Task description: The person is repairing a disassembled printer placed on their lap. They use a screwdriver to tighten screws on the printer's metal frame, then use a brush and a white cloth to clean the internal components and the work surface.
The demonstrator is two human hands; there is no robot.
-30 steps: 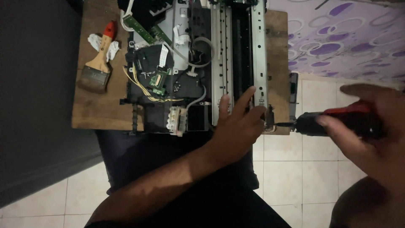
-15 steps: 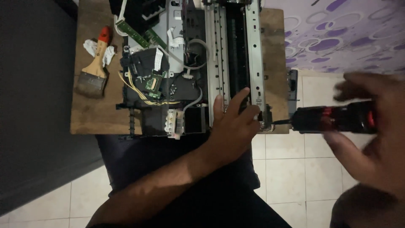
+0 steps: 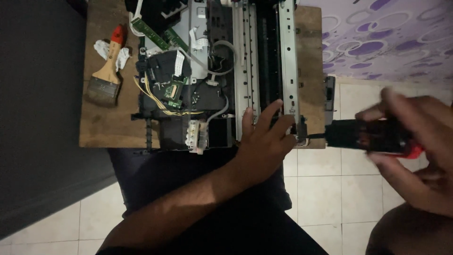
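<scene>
On the wooden worktop (image 3: 108,127), your left hand (image 3: 264,141) rests spread on the opened printer (image 3: 222,71); your right hand (image 3: 415,156) has its fingers clamped on the screwdriver (image 3: 368,134).

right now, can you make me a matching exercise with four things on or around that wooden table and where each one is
Things:
1. paintbrush
2. screwdriver
3. left hand
4. green circuit board

Places:
A. pressed on the metal frame at the near edge of the opened printer
B. inside the printer, beside yellow wires
C. lying on the wooden table, left of the printer
D. held in the right hand, tip at the printer's right corner

Pairs: 1-C, 2-D, 3-A, 4-B
</scene>
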